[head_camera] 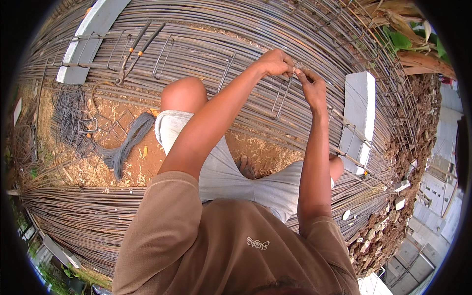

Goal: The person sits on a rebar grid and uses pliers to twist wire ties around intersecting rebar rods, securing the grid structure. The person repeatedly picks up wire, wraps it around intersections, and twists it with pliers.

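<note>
My left hand (pixel 276 63) and my right hand (pixel 313 86) meet over the far long bar of a rebar cage. The fingertips of both pinch together at the top of a rectangular steel stirrup (pixel 282 97), on what looks like thin tie wire; the fingers mostly hide it. Another stirrup (pixel 226 72) stands left of my left forearm, and a further stirrup (pixel 162 56) is beyond it. The cage spans a left grey block (pixel 83 51) and a right grey block (pixel 356 121). Beneath it lie many long steel bars (pixel 206 48).
A long-handled cutter (pixel 137 51) with black grips leans across the cage at left. A bundle of grey wire (pixel 134 138) and a heap of stirrups (pixel 68 118) lie on the soil. More bars (pixel 84 217) run behind me. Another cage (pixel 387 55) and dry leaves (pixel 424 62) border the right.
</note>
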A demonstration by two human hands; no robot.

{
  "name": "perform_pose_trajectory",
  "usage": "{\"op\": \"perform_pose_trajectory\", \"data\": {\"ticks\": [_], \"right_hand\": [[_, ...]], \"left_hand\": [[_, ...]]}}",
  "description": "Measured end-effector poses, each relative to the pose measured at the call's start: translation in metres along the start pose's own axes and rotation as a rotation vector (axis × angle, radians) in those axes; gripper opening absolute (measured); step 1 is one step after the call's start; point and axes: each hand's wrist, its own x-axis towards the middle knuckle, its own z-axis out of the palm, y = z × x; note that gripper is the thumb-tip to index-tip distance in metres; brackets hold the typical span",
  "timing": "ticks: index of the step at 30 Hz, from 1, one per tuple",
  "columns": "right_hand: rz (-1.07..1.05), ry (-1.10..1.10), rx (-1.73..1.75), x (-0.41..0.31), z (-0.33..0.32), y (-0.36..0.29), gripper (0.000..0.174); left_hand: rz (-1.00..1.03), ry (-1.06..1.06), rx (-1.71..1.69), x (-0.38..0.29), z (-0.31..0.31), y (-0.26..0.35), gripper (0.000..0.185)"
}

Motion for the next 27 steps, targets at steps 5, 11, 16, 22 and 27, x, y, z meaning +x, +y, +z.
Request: {"op": "perform_pose_trajectory", "data": {"ticks": [5, 11, 16, 22, 27], "right_hand": [[-0.065, 0.12, 0.092, 0.002, 0.016, 0.026, 0.037], [-0.154, 0.24, 0.005, -0.044, 0.025, 0.005, 0.02], [-0.392, 0.023, -0.323, -0.055, 0.001, -0.034, 0.016], [-0.584, -0.336, -0.632, -0.014, -0.026, -0.084, 0.015], [-0.462, -0.479, -0.692, 0.001, -0.029, -0.094, 0.019]], "left_hand": [[0.005, -0.024, 0.0, 0.004, -0.006, -0.003, 0.019], [-0.068, 0.096, 0.125, 0.022, 0.002, -0.015, 0.017], [-0.042, 0.097, 0.67, 0.051, 0.011, -0.022, 0.021], [0.01, -0.093, 0.24, 0.059, 0.002, -0.035, 0.038], [-0.015, -0.044, 0.254, 0.045, 0.0, -0.019, 0.039]]}}
